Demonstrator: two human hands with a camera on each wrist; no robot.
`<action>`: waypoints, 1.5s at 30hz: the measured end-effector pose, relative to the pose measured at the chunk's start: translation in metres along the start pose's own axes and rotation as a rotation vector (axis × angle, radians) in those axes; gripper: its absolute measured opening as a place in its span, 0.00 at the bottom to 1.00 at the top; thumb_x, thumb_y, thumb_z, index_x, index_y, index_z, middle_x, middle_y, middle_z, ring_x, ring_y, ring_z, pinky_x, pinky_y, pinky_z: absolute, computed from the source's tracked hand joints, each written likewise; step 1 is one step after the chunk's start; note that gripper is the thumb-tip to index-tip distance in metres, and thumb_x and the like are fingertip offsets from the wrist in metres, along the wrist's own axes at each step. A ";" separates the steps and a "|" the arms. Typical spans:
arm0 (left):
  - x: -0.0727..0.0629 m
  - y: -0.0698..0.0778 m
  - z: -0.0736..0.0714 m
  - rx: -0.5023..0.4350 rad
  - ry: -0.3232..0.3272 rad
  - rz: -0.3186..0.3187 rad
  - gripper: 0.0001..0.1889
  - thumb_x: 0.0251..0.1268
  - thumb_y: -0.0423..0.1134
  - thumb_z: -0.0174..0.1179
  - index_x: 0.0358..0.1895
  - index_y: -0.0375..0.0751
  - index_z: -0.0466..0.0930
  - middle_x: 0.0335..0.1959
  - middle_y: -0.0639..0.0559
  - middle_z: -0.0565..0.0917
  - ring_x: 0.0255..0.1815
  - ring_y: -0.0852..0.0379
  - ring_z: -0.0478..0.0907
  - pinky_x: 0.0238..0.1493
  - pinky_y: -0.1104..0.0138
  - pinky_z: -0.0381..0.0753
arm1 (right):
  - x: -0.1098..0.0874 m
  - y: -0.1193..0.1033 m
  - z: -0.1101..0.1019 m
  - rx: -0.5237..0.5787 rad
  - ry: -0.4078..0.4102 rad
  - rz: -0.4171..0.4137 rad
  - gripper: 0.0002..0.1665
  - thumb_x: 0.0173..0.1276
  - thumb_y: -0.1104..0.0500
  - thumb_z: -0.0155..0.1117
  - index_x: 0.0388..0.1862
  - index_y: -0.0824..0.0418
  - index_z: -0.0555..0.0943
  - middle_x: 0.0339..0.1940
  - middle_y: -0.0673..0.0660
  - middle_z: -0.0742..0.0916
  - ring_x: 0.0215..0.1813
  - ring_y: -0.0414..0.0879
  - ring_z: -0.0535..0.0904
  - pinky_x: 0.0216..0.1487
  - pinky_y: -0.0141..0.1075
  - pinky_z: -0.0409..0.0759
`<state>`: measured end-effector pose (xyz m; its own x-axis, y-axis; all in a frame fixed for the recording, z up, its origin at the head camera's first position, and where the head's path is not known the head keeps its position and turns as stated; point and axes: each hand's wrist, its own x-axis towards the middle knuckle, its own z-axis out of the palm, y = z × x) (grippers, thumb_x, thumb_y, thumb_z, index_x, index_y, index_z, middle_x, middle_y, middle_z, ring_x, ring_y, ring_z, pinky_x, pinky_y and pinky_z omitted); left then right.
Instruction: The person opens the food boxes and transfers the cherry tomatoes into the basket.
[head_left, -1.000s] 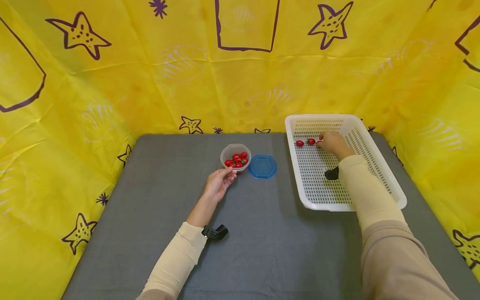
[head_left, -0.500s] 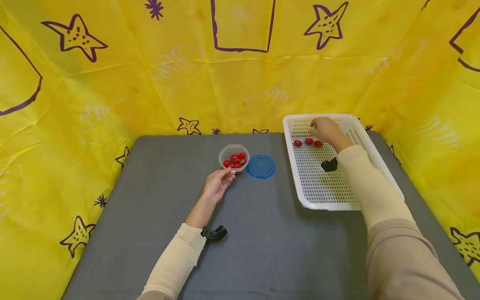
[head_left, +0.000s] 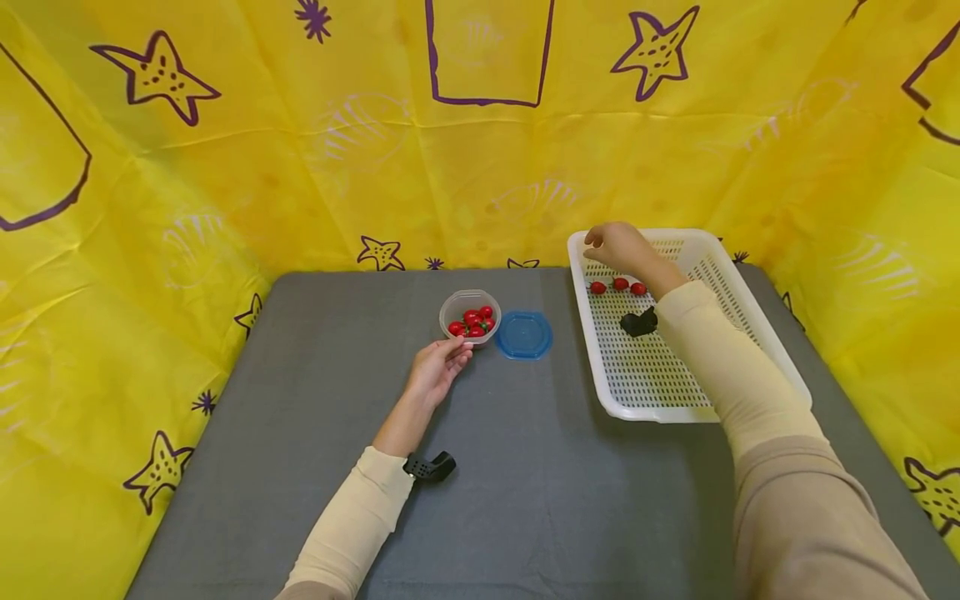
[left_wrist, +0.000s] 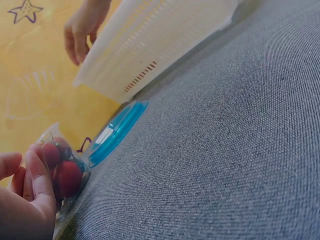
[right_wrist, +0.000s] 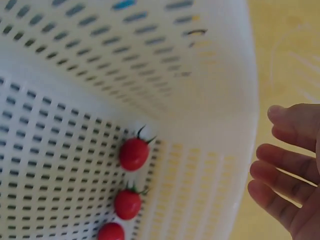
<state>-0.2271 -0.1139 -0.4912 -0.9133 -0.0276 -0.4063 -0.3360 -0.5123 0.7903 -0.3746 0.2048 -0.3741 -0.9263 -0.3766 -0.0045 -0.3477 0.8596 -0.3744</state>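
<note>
My left hand (head_left: pixel 437 371) pinches the near rim of a small clear plastic container (head_left: pixel 452 306) holding several cherry tomatoes (head_left: pixel 472 317). Close up in the left wrist view, its fingers are against the container wall beside red tomatoes (left_wrist: pixel 68 178). Over the far left corner of a white perforated basket (head_left: pixel 652 408) hovers my right hand (head_left: pixel 624 248). The right wrist view has its fingers apart with nothing between them. Three cherry tomatoes, one of them a stemmed tomato (right_wrist: pixel 134 154), lie in a row on the basket floor near its far wall.
A blue lid (head_left: pixel 524 335) lies flat on the grey table (head_left: pixel 495 500), between the container and the basket. Yellow patterned cloth (head_left: pixel 480 183) hangs behind and along both sides of the table.
My right hand has let go of the third tomato in the basket's row, risen and moved left toward the far left corner. The left hand stays at the container.
</note>
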 end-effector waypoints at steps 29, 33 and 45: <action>-0.001 -0.001 0.001 -0.008 -0.013 0.013 0.05 0.70 0.32 0.56 0.33 0.40 0.75 0.23 0.55 0.86 0.24 0.63 0.82 0.31 0.76 0.80 | 0.010 -0.088 0.019 -0.031 -0.074 -0.254 0.16 0.66 0.61 0.64 0.48 0.71 0.82 0.46 0.66 0.87 0.50 0.59 0.82 0.57 0.49 0.78; 0.000 -0.001 0.000 -0.012 -0.013 0.007 0.04 0.71 0.32 0.55 0.35 0.39 0.74 0.23 0.54 0.86 0.24 0.63 0.82 0.31 0.76 0.80 | 0.011 -0.099 0.023 -0.028 -0.107 -0.277 0.15 0.66 0.61 0.63 0.47 0.70 0.83 0.46 0.66 0.87 0.50 0.59 0.82 0.58 0.50 0.78; 0.000 -0.001 0.000 -0.023 -0.005 0.004 0.06 0.71 0.33 0.55 0.33 0.40 0.76 0.23 0.54 0.86 0.24 0.63 0.82 0.31 0.76 0.81 | 0.014 -0.120 0.043 -0.125 -0.149 -0.354 0.14 0.64 0.61 0.65 0.47 0.66 0.83 0.46 0.63 0.88 0.51 0.56 0.82 0.57 0.47 0.78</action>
<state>-0.2266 -0.1133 -0.4913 -0.9158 -0.0259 -0.4008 -0.3269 -0.5319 0.7812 -0.3400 0.0815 -0.3693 -0.7179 -0.6954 -0.0333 -0.6653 0.6993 -0.2613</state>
